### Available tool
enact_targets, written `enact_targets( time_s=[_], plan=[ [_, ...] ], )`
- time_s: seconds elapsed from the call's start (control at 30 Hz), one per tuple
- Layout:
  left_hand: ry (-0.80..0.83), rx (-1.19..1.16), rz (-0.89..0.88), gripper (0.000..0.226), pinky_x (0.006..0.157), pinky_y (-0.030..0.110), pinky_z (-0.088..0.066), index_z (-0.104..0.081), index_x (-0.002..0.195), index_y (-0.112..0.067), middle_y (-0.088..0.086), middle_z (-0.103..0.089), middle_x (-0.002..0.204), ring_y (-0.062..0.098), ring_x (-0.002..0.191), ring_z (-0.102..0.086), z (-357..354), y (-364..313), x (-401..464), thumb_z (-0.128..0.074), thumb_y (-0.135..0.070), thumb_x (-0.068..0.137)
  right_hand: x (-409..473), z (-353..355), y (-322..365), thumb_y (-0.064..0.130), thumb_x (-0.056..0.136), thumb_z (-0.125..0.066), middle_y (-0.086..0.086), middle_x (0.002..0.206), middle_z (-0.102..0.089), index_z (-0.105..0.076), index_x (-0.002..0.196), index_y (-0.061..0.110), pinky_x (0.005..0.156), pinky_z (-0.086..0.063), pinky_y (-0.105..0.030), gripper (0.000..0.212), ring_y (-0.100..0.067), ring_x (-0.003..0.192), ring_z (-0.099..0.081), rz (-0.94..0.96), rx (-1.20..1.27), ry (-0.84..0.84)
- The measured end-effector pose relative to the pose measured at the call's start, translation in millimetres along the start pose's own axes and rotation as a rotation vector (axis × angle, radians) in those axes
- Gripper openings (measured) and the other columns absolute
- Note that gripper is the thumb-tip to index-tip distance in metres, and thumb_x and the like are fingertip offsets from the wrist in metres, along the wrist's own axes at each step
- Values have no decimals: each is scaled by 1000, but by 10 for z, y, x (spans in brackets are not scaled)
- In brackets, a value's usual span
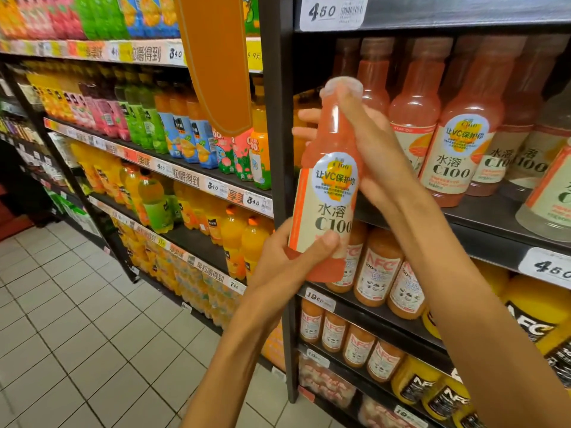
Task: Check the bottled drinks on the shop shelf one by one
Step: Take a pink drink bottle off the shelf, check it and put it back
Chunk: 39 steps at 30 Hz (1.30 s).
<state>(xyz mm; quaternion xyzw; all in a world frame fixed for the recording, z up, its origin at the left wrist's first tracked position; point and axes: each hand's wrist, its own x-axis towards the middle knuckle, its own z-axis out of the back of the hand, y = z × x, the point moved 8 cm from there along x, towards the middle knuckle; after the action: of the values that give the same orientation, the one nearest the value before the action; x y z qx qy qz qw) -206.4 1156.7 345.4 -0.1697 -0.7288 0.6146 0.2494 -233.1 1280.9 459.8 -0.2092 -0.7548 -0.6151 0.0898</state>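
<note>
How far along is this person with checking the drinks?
Done: cannot be told; nothing marks bottles already checked. In hand: one pink C100 bottle is off the shelf, the left hand gripping its base, the right hand holding its upper part, label facing the camera. Left: at least the matching C100 bottles in the row behind and the NFC bottles below.

Two bare forearms are seen. No sleeve is worn on either arm as far as the frame shows. No ring is seen on the left hand (290, 254) or the right hand (364, 149), and no watch or band is seen at either wrist. Fingernails are kept short and unpainted.
</note>
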Motion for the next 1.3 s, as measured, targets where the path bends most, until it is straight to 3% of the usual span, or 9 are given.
enact_targets(
  time_s=[0.07,0.23,0.33,0.57,0.73,0.93,1.0,1.1,1.3],
  plan=[
    [-31,29,-82,54,76,23,-56,-62,110,-27,-4,-73,104,12,97,-69,2,-21,26,-74,-49,62,-78,-21,68,41,98,-44,-7,110,-71,-55,119,20,81,-57,-35,32,-25,99,-70,23,-83,28],
    [-138,226,-263,54,70,12,-51,-54,116,-31,-10,-68,102,0,92,-65,35,-118,63,-77,-40,68,-250,-62,202,31,101,-37,-7,93,-71,-53,114,10,78,-56,-35,29,-24,91,-70,106,-17,39],
    [-120,282,-325,64,75,15,-52,-50,127,-26,-8,-65,112,4,99,-64,-12,-133,97,-71,-48,71,-343,-142,280,39,93,-49,-4,93,-68,-51,117,11,79,-54,-34,37,-20,90,-67,180,-41,107],
    [-51,293,-380,64,84,17,-50,-46,124,-23,-8,-64,113,4,105,-63,-16,-197,183,-76,-38,70,-621,-363,344,36,79,-65,-10,106,-60,-38,128,3,88,-48,-34,65,-19,99,-63,317,-119,361],
    [8,344,-415,61,77,10,-48,-52,118,-23,-15,-65,108,0,99,-63,66,-302,191,-81,-35,66,-690,-389,378,33,74,-71,-15,114,-53,-42,122,8,91,-47,-36,62,-20,102,-63,342,-145,434],
    [88,188,-317,37,70,11,-51,-65,100,-41,-18,-73,96,0,87,-69,2,-105,21,-77,-33,66,-549,-344,253,39,74,-71,-7,103,-67,-49,119,8,86,-51,-34,60,-24,98,-67,209,-133,404],
    [106,109,-222,34,67,13,-52,-71,93,-38,-16,-74,91,2,84,-70,-51,51,-28,-77,-44,61,-495,-342,116,40,76,-67,-7,98,-68,-51,118,8,83,-53,-36,55,-26,91,-68,104,-84,399],
    [114,-2,-68,49,68,16,-54,-71,92,-47,-14,-75,93,6,87,-71,-150,247,-90,-73,-74,52,-419,-241,-96,25,91,-62,-3,76,-67,-52,108,9,63,-56,-32,26,-21,67,-68,-40,82,257],
    [-27,-109,-10,55,72,25,-56,-65,110,-24,3,-74,103,19,95,-71,-70,233,-21,-57,-67,75,-334,23,-235,32,93,-59,-4,78,-68,-56,105,15,63,-56,-28,22,-19,70,-70,-43,-6,-43]
  ],
)
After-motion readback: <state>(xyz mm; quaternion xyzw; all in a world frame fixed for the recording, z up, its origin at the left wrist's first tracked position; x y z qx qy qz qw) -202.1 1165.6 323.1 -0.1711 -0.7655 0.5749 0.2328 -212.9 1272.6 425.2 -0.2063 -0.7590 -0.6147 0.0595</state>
